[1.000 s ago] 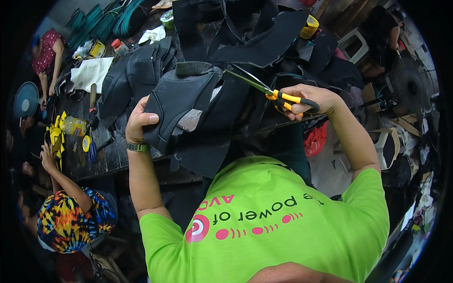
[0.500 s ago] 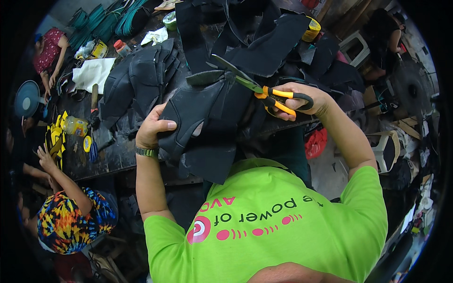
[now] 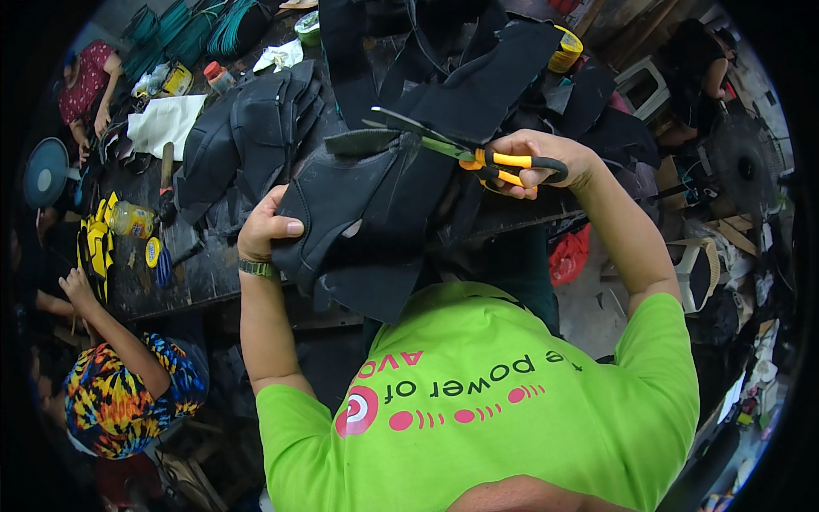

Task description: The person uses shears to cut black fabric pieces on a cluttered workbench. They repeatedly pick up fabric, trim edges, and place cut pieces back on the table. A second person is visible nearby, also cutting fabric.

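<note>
My left hand [image 3: 266, 229] is closed on the left edge of a black, stitched piece of padded material [image 3: 339, 198], thumb on top. Loose dark flaps hang from its lower side. In my right hand [image 3: 553, 156] is a pair of scissors [image 3: 467, 157] with orange and black handles, fingers wrapped through the grips. Its blades are parted and point left, at the far edge of the black piece near a raised dark strip [image 3: 363, 142]. Whether material lies between the blades is hard to see.
On the dark table [image 3: 205, 277], a stack of black molded pieces [image 3: 256, 128] lies at left, near a white cloth [image 3: 164, 126], hammer [image 3: 166, 175] and jar [image 3: 132, 219]. Black sheets [image 3: 486, 81] cover the far side. A co-worker in a colorful shirt [image 3: 132, 392] sits at left.
Both hands have shifted slightly left with the black piece and the scissors. The scissors' blades now lie flatter and reach farther left over the piece's far edge.
</note>
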Action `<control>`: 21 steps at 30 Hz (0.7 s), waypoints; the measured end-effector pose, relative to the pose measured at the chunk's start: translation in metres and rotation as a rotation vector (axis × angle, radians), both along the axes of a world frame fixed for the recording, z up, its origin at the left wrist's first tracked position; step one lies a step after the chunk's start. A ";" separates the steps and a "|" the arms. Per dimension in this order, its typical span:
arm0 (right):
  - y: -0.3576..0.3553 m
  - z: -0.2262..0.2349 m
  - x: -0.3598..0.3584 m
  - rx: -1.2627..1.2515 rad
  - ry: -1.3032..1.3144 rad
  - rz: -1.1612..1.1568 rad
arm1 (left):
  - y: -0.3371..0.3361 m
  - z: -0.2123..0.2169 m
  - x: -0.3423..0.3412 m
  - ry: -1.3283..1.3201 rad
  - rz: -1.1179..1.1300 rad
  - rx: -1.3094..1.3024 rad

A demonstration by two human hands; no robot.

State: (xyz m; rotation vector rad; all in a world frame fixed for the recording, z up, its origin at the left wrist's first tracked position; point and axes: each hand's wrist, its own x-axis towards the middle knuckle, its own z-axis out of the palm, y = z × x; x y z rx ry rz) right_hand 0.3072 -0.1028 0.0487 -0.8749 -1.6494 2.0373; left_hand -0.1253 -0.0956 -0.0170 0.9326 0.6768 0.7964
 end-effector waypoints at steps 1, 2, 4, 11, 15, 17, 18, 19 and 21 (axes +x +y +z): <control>0.002 0.000 0.000 0.017 0.000 0.018 | 0.001 -0.005 -0.004 -0.030 -0.017 -0.002; 0.004 -0.001 0.001 0.019 -0.008 0.021 | 0.003 -0.010 -0.009 -0.061 -0.035 -0.004; 0.006 -0.001 0.002 0.004 -0.036 0.029 | 0.008 -0.019 -0.018 -0.041 -0.057 -0.013; -0.001 -0.001 -0.005 -0.053 0.049 0.087 | 0.018 -0.004 -0.013 -0.012 -0.189 0.010; -0.007 0.001 -0.016 -0.014 -0.046 -0.021 | 0.007 0.048 0.021 0.366 -0.204 0.248; -0.009 0.001 -0.022 0.037 -0.087 -0.012 | 0.001 0.071 0.043 0.417 -0.225 0.374; -0.011 0.001 -0.025 0.041 -0.106 -0.030 | 0.001 0.080 0.052 0.444 -0.222 0.352; -0.013 0.001 -0.027 0.050 -0.114 -0.040 | 0.000 0.086 0.061 0.440 -0.218 0.355; -0.013 0.000 -0.031 0.049 -0.115 -0.026 | -0.002 0.087 0.079 0.296 -0.182 0.242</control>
